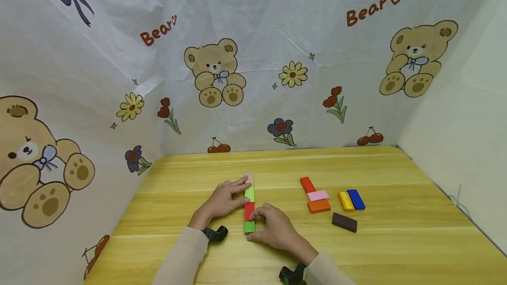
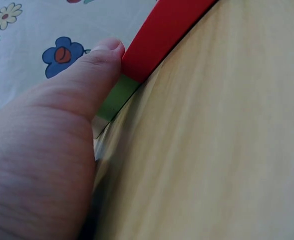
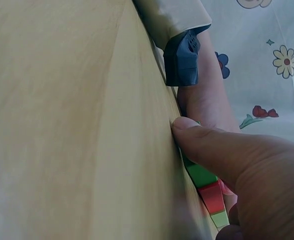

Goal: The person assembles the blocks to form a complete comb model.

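A straight row of flat blocks runs away from me on the table: a green block (image 1: 250, 228) nearest, then a red block (image 1: 249, 211), a light green block (image 1: 249, 193) and a pale pink block (image 1: 249, 178) farthest. My left hand (image 1: 223, 199) lies along the row's left side, fingers stretched over the far blocks. Its thumb (image 2: 94, 70) presses where red meets light green. On the near right side, my right hand (image 1: 275, 228) pinches the green block, thumb (image 3: 201, 140) against its near end and index finger by its join with the red block.
To the right lie a red block (image 1: 307, 184), a pink block (image 1: 318, 195) and an orange block (image 1: 319, 206), close together. Beyond them, a yellow block (image 1: 346, 201) sits beside a blue block (image 1: 356, 199). A dark brown block (image 1: 344, 222) lies nearer. A bear-patterned cloth (image 1: 253, 131) hangs behind the table.
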A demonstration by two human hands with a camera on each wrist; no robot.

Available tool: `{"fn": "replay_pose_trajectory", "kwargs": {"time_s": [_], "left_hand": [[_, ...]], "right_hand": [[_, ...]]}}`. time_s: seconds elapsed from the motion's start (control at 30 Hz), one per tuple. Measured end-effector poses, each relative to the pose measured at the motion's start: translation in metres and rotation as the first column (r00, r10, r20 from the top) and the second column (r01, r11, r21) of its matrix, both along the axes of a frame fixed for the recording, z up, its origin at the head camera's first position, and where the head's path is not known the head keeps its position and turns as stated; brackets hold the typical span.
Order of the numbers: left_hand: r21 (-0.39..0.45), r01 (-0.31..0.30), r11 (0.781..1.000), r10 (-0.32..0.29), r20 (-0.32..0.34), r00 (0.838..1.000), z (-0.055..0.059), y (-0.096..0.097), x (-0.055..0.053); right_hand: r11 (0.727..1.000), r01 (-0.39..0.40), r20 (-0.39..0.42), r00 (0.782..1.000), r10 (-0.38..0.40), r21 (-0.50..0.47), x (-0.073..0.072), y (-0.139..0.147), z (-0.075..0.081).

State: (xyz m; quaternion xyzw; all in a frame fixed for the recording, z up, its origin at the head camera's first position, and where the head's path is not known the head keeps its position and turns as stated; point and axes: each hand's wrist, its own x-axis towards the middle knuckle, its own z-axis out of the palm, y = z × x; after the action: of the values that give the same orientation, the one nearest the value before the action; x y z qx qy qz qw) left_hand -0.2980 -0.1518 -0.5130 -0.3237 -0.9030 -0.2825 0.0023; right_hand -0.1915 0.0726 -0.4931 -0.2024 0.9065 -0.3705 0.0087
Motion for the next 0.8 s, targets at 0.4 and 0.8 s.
{"fn": "replay_pose_trajectory", "kwargs": {"time_s": [0.4,0.8], "left_hand": [[-0.018,-0.005,1.0,0.005,0.004,1.0,0.002,-0.004,-0.001],[-0.011,-0.008,1.0,0.008,0.012,1.0,0.0,0.001,-0.001]], "right_hand": [[0.996,0.034,0.009,0.999,-0.033,-0.078,0.004,0.003,0.004],[0.948,0.253,-0.069,0.96,-0.27,-0.191,0.011,0.021,0.02]]}}
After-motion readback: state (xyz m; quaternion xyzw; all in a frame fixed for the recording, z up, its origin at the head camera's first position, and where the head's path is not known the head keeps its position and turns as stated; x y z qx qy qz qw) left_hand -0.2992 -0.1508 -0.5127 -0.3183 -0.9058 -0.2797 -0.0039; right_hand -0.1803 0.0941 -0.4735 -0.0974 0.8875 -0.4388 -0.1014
